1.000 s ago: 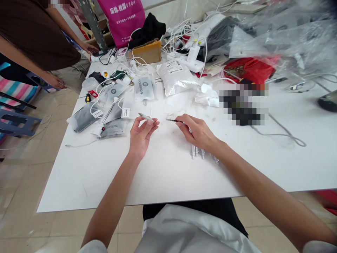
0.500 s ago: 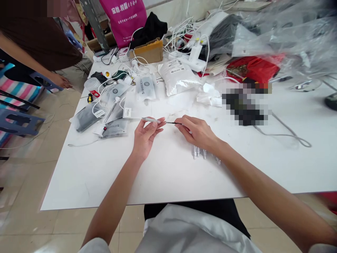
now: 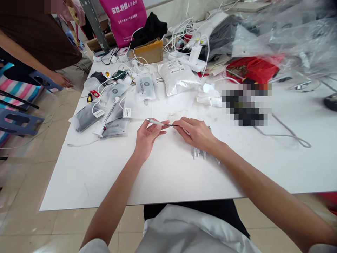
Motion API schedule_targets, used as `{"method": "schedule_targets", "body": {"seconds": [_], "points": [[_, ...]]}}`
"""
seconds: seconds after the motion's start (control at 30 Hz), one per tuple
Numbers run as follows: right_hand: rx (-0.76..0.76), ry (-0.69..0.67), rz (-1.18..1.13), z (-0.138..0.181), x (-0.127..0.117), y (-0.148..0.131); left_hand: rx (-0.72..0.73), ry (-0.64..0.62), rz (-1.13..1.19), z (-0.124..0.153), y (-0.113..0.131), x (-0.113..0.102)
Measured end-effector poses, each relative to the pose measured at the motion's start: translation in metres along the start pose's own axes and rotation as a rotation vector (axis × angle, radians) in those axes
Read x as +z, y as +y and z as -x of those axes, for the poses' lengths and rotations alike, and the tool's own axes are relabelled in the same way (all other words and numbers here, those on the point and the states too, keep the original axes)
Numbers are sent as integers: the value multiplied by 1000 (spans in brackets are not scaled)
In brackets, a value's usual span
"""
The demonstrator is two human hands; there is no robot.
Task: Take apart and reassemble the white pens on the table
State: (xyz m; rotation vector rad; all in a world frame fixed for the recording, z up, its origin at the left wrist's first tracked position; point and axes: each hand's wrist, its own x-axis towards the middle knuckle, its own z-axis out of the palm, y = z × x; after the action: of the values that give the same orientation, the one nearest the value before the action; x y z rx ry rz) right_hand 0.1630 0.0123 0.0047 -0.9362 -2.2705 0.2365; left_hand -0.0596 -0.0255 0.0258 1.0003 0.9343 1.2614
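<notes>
While our left hand (image 3: 147,138) is pinching the barrel (image 3: 155,122) above the table (image 3: 163,175) and our right hand (image 3: 198,135) is gripping the refill (image 3: 174,125), we are seemingly feeding it into the barrel, calling for careful alignment next.

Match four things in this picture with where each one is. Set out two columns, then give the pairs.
1 clear pen parts
2 pen barrel
3 magenta bag
4 thin dark refill

A farthest from the person
B held in the left hand
C pinched by the right hand
D lying on the table beside that hand's wrist

Pairs: 1-D; 2-B; 3-A; 4-C
</notes>
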Motion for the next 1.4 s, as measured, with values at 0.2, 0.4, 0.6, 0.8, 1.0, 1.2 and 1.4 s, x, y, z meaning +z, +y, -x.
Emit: {"method": "schedule_targets", "body": {"seconds": [0.2,0.4,0.6,0.8,1.0,1.2,1.4], "points": [[5,3,7,-1,-1,-3,32,5,-32,0,-2,1],[39,-24,-108,-1,-1,-10,83,12,-134,3,-8,6],[111,-79,-133,3,5,-14,125,52,-182,2,-14,8],[133,-75,-142,1,-1,-10,194,246,-89,-4,-11,0],[155,26,-137,-3,-10,-4,194,371,41,-13,-1,-19],[157,60,-127,-1,-8,-5,186,339,43,-11,0,-17],[97,61,-78,1,-1,-8,165,250,25,-7,-3,-8]]}}
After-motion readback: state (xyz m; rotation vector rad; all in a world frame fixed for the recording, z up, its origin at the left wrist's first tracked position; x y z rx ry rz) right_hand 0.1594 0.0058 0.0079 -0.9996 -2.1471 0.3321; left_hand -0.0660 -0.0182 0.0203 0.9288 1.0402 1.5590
